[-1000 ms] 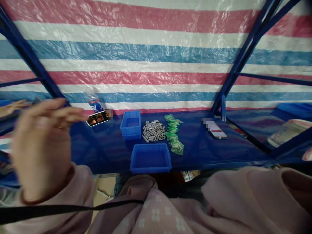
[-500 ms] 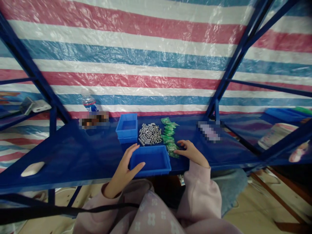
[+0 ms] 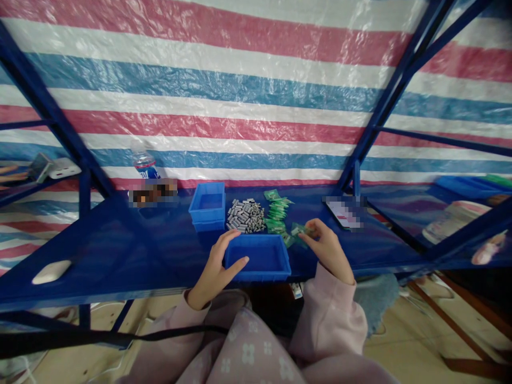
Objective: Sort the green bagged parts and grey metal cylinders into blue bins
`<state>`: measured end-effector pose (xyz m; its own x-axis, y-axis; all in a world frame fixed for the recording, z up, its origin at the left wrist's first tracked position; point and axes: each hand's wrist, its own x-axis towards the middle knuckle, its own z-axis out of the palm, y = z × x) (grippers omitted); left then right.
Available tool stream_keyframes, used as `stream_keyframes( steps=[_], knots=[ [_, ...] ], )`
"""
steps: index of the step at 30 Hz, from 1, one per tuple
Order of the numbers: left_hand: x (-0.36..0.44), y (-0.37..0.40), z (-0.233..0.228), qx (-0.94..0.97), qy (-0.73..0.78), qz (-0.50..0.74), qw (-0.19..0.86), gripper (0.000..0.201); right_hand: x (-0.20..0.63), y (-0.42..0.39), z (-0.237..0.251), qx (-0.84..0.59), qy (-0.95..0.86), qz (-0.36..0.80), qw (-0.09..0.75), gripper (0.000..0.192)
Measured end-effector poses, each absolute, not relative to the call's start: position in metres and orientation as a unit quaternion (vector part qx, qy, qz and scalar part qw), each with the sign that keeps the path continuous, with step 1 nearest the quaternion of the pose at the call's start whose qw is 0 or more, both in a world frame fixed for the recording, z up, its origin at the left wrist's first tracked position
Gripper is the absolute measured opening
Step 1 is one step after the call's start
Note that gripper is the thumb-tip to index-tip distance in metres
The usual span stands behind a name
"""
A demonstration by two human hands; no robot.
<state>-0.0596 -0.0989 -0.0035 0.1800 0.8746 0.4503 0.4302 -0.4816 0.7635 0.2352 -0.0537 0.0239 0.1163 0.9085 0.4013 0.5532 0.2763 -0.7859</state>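
My left hand (image 3: 216, 265) grips the left wall of a shallow blue bin (image 3: 260, 257) at the shelf's front edge, thumb on the front and fingers over the rim. Just right of the bin, my right hand (image 3: 326, 246) pinches a small green packet (image 3: 299, 230) lifted from the pile of green packets (image 3: 277, 214). A heap of small grey metal pieces (image 3: 245, 215) lies behind the bin, left of the packets. Behind and to the left of that heap a second, smaller blue bin (image 3: 208, 204) stands.
The blue metal shelf (image 3: 120, 250) also carries a water bottle (image 3: 144, 165), a phone (image 3: 153, 192) at back left, another phone (image 3: 344, 212) at back right and a white mouse-like object (image 3: 52, 271) at front left. Blue frame posts (image 3: 370, 120) rise on both sides; a striped tarp hangs behind.
My left hand came down from in front of the camera onto the near bin. My right hand reached the green pile and now pinches a packet. The near bin has shifted slightly right.
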Motion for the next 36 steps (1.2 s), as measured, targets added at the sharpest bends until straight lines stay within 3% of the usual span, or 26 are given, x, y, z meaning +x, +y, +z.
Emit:
stream_keyframes(
  steps=[3, 6, 9, 14, 22, 27, 36],
  knots=[
    [-0.055, -0.097, -0.001, 0.742, 0.451, 0.446, 0.216, 0.05, 0.223, -0.069, 0.042, -0.561, -0.584, 0.131, 0.572, 0.022],
    [-0.053, -0.096, 0.004, 0.752, 0.446, 0.448, 0.185, 0.051, 0.202, -0.082, 0.057, -0.509, -0.606, 0.148, 0.593, 0.016],
    [-0.052, -0.094, 0.008, 0.756, 0.424, 0.463, 0.184, 0.055, 0.176, -0.087, 0.064, -0.438, -0.689, 0.194, 0.545, 0.009],
    [-0.051, -0.092, 0.007, 0.764, 0.397, 0.47, 0.195, 0.062, 0.136, -0.08, 0.054, -0.357, -0.797, 0.216, 0.435, 0.026],
    [-0.051, -0.094, 0.003, 0.789, 0.384, 0.435, 0.2, 0.07, 0.117, -0.071, 0.042, -0.472, -0.798, 0.236, 0.291, 0.029],
    [-0.054, -0.091, 0.0, 0.78, 0.39, 0.441, 0.214, 0.07, 0.105, -0.073, 0.043, -0.485, -0.8, 0.257, 0.244, 0.028],
    [-0.057, -0.089, 0.001, 0.777, 0.399, 0.44, 0.208, 0.078, 0.095, -0.078, 0.038, -0.414, -0.824, 0.309, 0.23, 0.045]
  ],
)
